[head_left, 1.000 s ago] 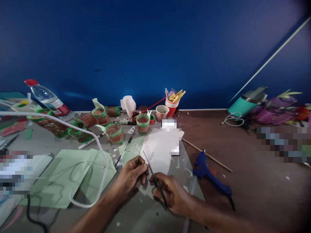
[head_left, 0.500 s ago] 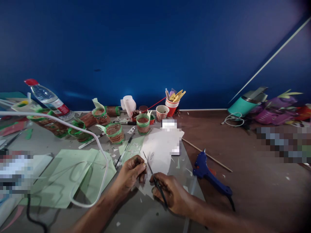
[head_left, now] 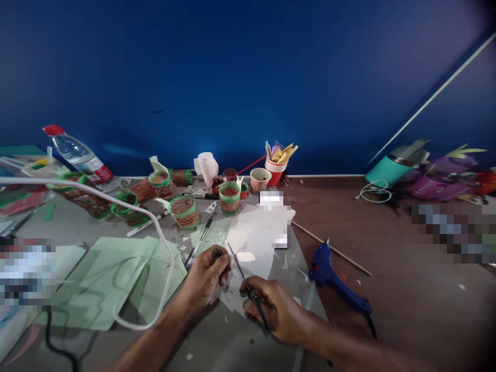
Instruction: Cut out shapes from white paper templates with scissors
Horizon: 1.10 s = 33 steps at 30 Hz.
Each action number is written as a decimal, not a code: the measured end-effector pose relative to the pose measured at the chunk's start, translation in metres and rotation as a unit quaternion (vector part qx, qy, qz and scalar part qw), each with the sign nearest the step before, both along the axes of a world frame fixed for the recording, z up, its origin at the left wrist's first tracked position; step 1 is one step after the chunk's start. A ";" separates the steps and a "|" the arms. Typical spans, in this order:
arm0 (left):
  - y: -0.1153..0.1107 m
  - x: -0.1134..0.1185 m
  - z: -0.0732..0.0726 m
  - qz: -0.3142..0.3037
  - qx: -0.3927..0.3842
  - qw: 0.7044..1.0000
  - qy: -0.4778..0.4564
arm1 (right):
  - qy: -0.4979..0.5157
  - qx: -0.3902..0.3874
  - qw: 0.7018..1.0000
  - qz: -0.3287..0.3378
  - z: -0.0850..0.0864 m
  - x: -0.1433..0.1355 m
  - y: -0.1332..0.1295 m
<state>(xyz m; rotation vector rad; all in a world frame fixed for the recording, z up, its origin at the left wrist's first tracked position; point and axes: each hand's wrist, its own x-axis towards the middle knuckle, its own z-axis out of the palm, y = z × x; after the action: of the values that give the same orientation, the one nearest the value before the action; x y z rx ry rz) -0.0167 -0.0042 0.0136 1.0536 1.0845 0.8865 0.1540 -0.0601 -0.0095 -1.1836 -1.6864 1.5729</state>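
Both hands are low in the middle of the frame, a little gap between them. Right hand (head_left: 273,307) has its fingers wrapped round a thin dark tool (head_left: 255,300), tip slanting up and left over the white paper (head_left: 248,227). Can't tell if that's scissors or tweezers tbh. Left hand (head_left: 211,271) is just left of the tip, fingers curled in and thumb near the index. Can't tell if the fingertips meet or if there's anything pinched in there.

A small cream scrap (head_left: 246,257) sits over the white paper at centre frame, just right of the tool's tip, with more bits scattered around. There's a black pen (head_left: 201,239) slanting just above the left hand, and green sheets (head_left: 96,258) spread lower left, with a white cable (head_left: 171,256) looping across them.

Right of centre there's a blue glue gun (head_left: 336,283) near a wooden stick (head_left: 349,260). Brown-and-green cups crowd the left and middle, incl. one upright (head_left: 230,201) right above the paper. Behind that, a red-and-white cup (head_left: 274,175) full of yellow tools. Bottle (head_left: 83,160) leaning upper left, teal tumbler (head_left: 389,168) tipped over at right, blue wall (head_left: 248,77) across the top.
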 end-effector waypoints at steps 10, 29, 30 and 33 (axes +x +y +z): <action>0.001 -0.001 -0.007 0.004 0.021 1.000 0.008 | 0.002 0.001 1.000 0.003 -0.003 -0.001 -0.001; 0.001 0.001 -0.004 0.005 0.000 1.000 -0.014 | -0.015 0.001 1.000 -0.009 -0.008 -0.003 -0.004; 0.001 0.001 -0.003 0.004 0.001 1.000 -0.015 | -0.017 0.004 1.000 -0.007 -0.008 -0.003 -0.004; 0.002 0.000 -0.003 0.000 0.011 1.000 -0.004 | -0.019 0.015 1.000 -0.002 -0.006 -0.002 -0.003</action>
<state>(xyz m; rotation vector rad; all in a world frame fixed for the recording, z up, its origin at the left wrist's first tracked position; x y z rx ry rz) -0.0164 -0.0026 0.0109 1.0678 1.0695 0.9036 0.1515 -0.0635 -0.0155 -1.2070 -1.7244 1.5264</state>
